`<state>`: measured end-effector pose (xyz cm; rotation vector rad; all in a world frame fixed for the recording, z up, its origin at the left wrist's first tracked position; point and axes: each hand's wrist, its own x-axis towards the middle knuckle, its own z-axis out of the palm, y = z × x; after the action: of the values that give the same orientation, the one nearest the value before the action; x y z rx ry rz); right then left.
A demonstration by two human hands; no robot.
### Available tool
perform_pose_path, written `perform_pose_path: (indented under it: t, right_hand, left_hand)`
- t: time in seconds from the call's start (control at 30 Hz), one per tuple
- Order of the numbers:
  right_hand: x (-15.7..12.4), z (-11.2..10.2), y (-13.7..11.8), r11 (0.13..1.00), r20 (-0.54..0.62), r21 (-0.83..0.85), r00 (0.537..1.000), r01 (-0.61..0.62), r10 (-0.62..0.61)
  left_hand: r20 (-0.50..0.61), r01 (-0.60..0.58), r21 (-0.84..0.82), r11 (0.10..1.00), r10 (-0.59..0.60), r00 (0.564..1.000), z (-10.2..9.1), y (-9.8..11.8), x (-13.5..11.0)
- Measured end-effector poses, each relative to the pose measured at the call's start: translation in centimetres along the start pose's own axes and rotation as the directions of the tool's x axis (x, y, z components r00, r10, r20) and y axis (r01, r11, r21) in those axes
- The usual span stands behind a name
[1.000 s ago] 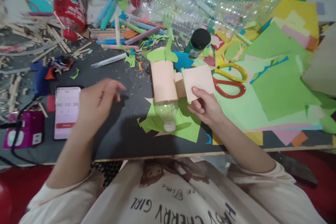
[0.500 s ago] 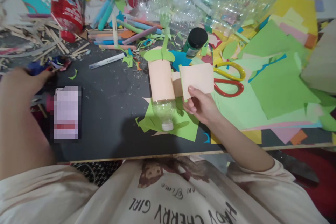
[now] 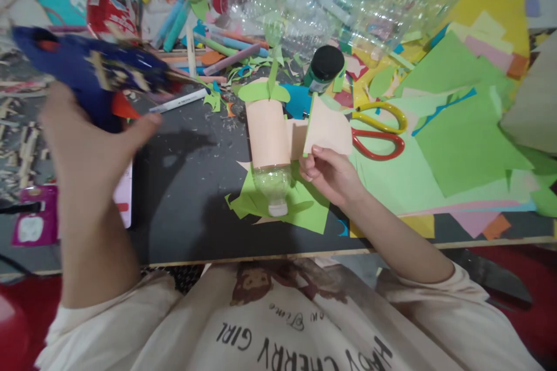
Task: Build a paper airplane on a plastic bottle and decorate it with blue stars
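Observation:
My left hand (image 3: 80, 133) is wrapped round the handle of a blue glue gun (image 3: 80, 66) with an orange trigger, raised above the table; its nozzle end points right and is blurred. Between the thumb and fingers of my right hand (image 3: 328, 173) is a peach paper piece (image 3: 333, 127) with a green left edge, tilted up. Just left of it lies a small plastic bottle (image 3: 267, 133) wrapped in peach paper, its clear neck and white cap towards me. Green paper leaves (image 3: 261, 91) sit at the bottle's far end. Under it is green scrap paper (image 3: 313, 217).
Scissors (image 3: 380, 145) with yellow and red handles lie right of the paper piece, blades hidden. A phone (image 3: 126, 197) is partly covered by my left arm. Behind are a white pen (image 3: 178, 101), a black-lidded jar (image 3: 327, 66) and clear bottles (image 3: 369, 11). Green sheets (image 3: 470, 145) cover the right.
My left hand has lifted the glue gun from the table's left side and brought it up and right. The paper piece in my right hand has turned and tilted slightly.

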<state>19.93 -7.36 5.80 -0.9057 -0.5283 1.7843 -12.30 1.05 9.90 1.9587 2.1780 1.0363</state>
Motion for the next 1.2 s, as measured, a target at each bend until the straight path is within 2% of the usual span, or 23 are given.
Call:
perform_pose_path:
  t: [0.07, 0.1, 0.2, 0.27, 0.37, 0.5, 0.6, 0.77, 1.0, 1.2]
  right_hand:
    - [0.1, 0.0, 0.2, 1.0, -0.011, 0.023, 1.0, 0.0, 0.0]
    - [0.1, 0.0, 0.4, 1.0, -0.016, 0.03, 1.0, -0.004, 0.005]
    - [0.1, 0.1, 0.6, 0.999, -0.035, 0.031, 0.999, -0.026, 0.027]
    - [0.0, 0.2, 0.6, 0.998, -0.051, 0.031, 0.997, -0.051, 0.053]
    - [0.0, 0.3, 0.6, 0.995, -0.063, 0.041, 0.994, -0.087, 0.09]
    - [0.0, 0.1, 0.8, 0.996, -0.017, 0.026, 0.996, -0.084, 0.084]
    - [0.0, -0.3, 0.8, 0.997, 0.039, -0.003, 0.996, -0.076, 0.076]
    - [-0.1, -0.5, 0.7, 0.995, 0.119, -0.063, 0.989, -0.076, 0.083]
    - [-0.1, -0.3, 0.6, 0.993, 0.144, -0.043, 0.983, -0.112, 0.117]
    - [-0.2, -0.4, 0.6, 0.99, 0.144, -0.08, 0.981, -0.119, 0.13]
  left_hand:
    - [0.127, -0.016, -0.182, 0.983, 0.039, 0.991, 1.2, 3.4, -2.3]
    - [0.139, 0.006, -0.233, 0.973, 0.027, 0.99, 1.8, 4.5, -3.3]
    - [0.228, 0.097, -0.304, 0.948, -0.026, 0.973, 3.1, 6.0, -5.2]
    - [0.285, 0.139, -0.33, 0.934, -0.042, 0.958, 3.7, 6.2, -5.9]
    - [0.27, 0.144, -0.322, 0.936, -0.055, 0.961, 4.0, 6.4, -6.6]
    - [0.28, 0.14, -0.225, 0.964, -0.074, 0.957, 4.3, 6.8, -7.5]
    - [0.314, 0.103, -0.187, 0.977, -0.04, 0.949, 4.6, 6.6, -8.0]
    - [0.279, 0.043, -0.191, 0.981, 0.013, 0.96, 5.1, 5.9, -8.2]
    - [0.237, -0.04, -0.204, 0.978, 0.089, 0.968, 5.4, 5.4, -8.5]
    - [0.237, -0.063, -0.158, 0.985, 0.099, 0.967, 5.4, 5.1, -8.7]
